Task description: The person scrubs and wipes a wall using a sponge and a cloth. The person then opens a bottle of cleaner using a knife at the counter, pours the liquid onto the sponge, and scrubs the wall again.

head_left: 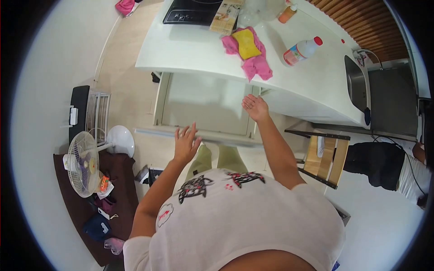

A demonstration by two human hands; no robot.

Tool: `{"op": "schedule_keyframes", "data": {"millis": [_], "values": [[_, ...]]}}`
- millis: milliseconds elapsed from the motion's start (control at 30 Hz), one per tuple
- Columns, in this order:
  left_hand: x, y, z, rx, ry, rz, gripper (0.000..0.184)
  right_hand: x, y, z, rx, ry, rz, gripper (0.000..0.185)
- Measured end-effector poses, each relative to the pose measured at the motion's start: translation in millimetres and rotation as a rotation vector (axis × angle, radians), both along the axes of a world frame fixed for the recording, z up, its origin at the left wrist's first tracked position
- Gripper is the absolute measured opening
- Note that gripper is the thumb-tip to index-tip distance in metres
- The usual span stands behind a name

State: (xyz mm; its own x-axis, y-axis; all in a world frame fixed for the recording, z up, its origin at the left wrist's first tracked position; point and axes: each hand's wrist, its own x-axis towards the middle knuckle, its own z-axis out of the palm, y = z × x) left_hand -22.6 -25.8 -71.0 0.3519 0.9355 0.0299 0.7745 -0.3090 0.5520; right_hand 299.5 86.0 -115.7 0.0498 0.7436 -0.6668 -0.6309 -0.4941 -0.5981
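Observation:
A drawer [203,101] is pulled out below the white counter, with no objects visible on its pale bottom. My left hand [185,143] is at the drawer's front edge, fingers spread, holding nothing. Above the drawer's right side, my right hand [256,107] is open with the palm turned up and nothing in it. On the counter [190,49] a yellow cloth [247,44] lies over a pink cloth [257,67] that hangs slightly past the edge. A white bottle [302,51] with a red cap is to their right.
A black stove [192,12], a sink [356,83] and an orange bottle [287,13] are at the counter. To the left are a fan [84,164] and a brown sofa [122,180]. A wooden stool [322,158] and another person [379,165] are at the right.

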Motion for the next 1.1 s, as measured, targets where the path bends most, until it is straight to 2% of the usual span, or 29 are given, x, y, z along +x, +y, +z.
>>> {"op": "schedule_keyframes", "data": {"millis": [67, 100, 167, 200, 233, 367, 433, 500, 567, 633, 700, 733, 767, 800, 833, 867, 900, 933, 1000, 1033, 1100], "values": [[-2, -8, 3, 0.016, 0.019, -0.007, 0.057, 3, 40, -21, -0.166, 0.257, -0.454, 0.054], [-3, -14, 7, -0.046, 0.053, -0.020, 0.057, 7, 54, -24, -0.160, 0.264, -0.454, 0.054], [-4, -16, 11, -0.122, 0.101, -0.016, 0.057, 6, 75, -38, 0.045, 0.451, -0.653, 0.062], [-6, -19, 13, -0.139, 0.094, -0.013, 0.057, 11, 88, -63, 0.026, 0.462, -0.644, 0.062], [-7, -22, 14, -0.155, 0.085, -0.008, 0.057, 24, 103, -102, 0.216, 0.552, -0.672, 0.065], [-3, -21, 18, -0.189, 0.060, 0.025, 0.058, 7, 87, -75, 0.152, 0.544, -0.727, 0.072], [4, -10, 28, -0.249, 0.030, 0.132, 0.057, 3, 71, -68, 0.103, 0.574, -0.726, 0.073], [9, 5, 24, -0.232, -0.032, 0.159, 0.057, 2, 47, -79, -0.010, 0.446, -0.696, 0.075], [13, 27, 24, -0.165, -0.091, 0.171, 0.055, 1, 11, -102, -0.063, 0.421, -0.538, 0.070], [16, 49, 15, -0.078, -0.065, 0.132, 0.053, -4, -25, -80, -0.383, 0.357, -0.232, 0.047], [18, 68, 9, 0.006, -0.041, 0.104, 0.052, -12, -60, -26, -0.386, 0.060, 0.176, 0.027], [18, 75, 8, 0.065, 0.112, 0.099, 0.049, -15, -72, 3, -0.391, 0.058, 0.176, 0.027], [17, 80, 8, 0.128, 0.265, 0.094, 0.047, -14, -80, 32, -0.258, -0.072, 0.379, 0.023], [15, 82, 7, 0.128, 0.262, 0.091, 0.047, -11, -85, 52, -0.119, -0.202, 0.575, 0.020], [12, 82, 4, 0.042, 0.286, 0.079, 0.046, -7, -86, 63, -0.122, -0.204, 0.570, 0.020], [9, 81, 4, -0.044, 0.308, 0.069, 0.045, 0, -85, 73, 0.004, -0.343, 0.614, 0.018], [7, 77, 5, -0.050, 0.285, 0.074, 0.039, 5, -83, 77, 0.131, -0.482, 0.656, 0.017], [3, 73, 5, -0.053, 0.280, 0.071, 0.039, 9, -79, 76, 0.126, -0.487, 0.655, 0.017], [-1, 65, 16, -0.141, 0.233, 0.073, 0.034, 15, -65, 76, 0.268, -0.796, 0.599, 0.013], [-2, 59, 16, -0.142, 0.231, 0.070, 0.034, 14, -63, 77, 0.266, -0.798, 0.597, 0.013], [-6, 51, 18, -0.158, 0.221, 0.072, 0.031, 3, -53, 86, 0.461, -1.178, 0.620, 0.012]]}}
